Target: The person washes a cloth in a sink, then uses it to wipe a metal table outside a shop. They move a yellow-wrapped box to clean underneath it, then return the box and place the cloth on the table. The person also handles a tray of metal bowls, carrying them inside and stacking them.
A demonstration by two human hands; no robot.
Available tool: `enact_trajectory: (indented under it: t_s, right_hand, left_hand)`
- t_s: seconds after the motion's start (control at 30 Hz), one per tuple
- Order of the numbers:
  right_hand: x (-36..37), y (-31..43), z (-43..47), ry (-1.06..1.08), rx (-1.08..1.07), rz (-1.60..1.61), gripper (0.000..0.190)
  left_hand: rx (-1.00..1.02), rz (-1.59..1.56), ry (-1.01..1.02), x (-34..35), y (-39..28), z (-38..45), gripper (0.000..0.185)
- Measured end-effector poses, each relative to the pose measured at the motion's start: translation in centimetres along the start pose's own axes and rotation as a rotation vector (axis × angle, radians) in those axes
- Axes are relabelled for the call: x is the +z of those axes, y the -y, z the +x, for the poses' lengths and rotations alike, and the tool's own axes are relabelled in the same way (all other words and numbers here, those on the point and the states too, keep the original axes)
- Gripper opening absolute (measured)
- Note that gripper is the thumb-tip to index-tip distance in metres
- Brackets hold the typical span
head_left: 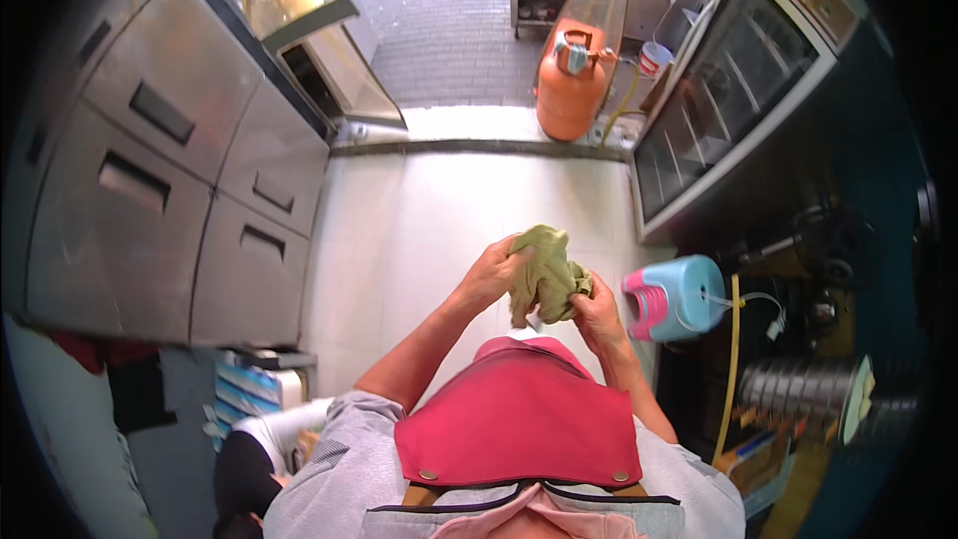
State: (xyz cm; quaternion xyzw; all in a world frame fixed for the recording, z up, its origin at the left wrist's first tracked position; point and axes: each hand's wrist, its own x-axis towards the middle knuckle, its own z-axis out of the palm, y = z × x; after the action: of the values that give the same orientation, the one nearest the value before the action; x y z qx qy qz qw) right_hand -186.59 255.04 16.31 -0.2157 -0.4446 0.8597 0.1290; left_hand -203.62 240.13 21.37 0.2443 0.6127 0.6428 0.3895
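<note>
A crumpled olive-green cloth (545,273) hangs in the air between both hands, in front of the red apron (516,412) on my chest. My left hand (495,269) pinches its upper left side, thumb on top. On the other side, my right hand (599,311) grips a bunched, darker fold of the same cloth. The lower edge of the cloth falls loose between the hands. Below it lies the pale tiled floor (419,217).
Steel cabinets (150,202) with recessed handles line the left. An orange gas cylinder (570,93) stands at the doorway. A glass-fronted oven (730,101) is on the right, near a blue and pink plastic container (685,299). Another person (251,457) is at the lower left.
</note>
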Motion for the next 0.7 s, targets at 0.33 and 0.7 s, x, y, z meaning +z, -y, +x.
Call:
enact_trajectory:
  t_s: [0.33, 0.7]
  right_hand:
    - [19.6, 22.0, 33.8, 0.612, -0.486, -0.736, 0.040]
    - [41.2, 24.5, 75.2, 1.044, 0.444, 0.778, 0.050]
  left_hand:
    - [0.592, 0.072, -0.812, -25.2, -16.3, 28.7, 0.035]
    - [0.462, -1.028, -0.055, -42.1, -21.2, 58.3, 0.050]
